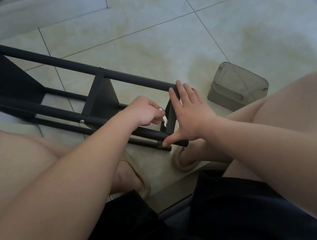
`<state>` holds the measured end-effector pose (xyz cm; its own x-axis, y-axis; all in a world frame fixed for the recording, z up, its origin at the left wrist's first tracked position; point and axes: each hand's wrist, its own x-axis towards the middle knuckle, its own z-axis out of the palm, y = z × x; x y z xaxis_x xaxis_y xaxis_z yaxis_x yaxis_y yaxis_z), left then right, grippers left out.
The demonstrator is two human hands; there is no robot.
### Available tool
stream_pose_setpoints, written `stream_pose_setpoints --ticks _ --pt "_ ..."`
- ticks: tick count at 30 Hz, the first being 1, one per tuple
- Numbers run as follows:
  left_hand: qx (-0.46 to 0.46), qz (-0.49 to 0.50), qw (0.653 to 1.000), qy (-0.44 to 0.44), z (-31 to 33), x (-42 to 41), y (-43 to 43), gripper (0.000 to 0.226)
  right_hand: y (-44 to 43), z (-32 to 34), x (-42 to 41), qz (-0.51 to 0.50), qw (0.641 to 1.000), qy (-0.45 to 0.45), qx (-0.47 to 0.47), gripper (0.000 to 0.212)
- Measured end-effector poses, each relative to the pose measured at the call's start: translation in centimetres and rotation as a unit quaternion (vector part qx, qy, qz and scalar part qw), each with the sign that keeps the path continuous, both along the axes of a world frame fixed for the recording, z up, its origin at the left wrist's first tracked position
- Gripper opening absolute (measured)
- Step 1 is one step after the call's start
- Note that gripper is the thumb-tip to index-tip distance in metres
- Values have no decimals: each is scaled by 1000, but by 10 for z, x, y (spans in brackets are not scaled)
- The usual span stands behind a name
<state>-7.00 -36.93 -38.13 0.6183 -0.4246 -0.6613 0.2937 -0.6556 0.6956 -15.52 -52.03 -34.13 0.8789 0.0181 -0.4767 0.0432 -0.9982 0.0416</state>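
Pale tiled floor (pixel 190 29); black metal rack (pixel 55 70) lying on it; grey plastic container (pixel 236 87) beside

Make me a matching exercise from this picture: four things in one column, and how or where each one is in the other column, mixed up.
Column one:
1. left hand
2. right hand
3. black rack
4. grey container

Column two:
A. sits on the floor, right of the rack
B. pinches a small white tool
C. lies along the tiles between the person's legs
D. fingers straight, pressed against the rack's near end

Pairs: 1-B, 2-D, 3-C, 4-A
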Motion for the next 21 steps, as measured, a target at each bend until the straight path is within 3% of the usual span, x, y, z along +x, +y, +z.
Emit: stream_pose_setpoints --ticks 12,21 --pt "4 26 1000 7 0 0 -2 23 0 -2 0 -2 1000 4 -1 161" --pt "-1 18 1000 16 4 -1 1 12 0 -3 0 -2 1000 6 0 161"
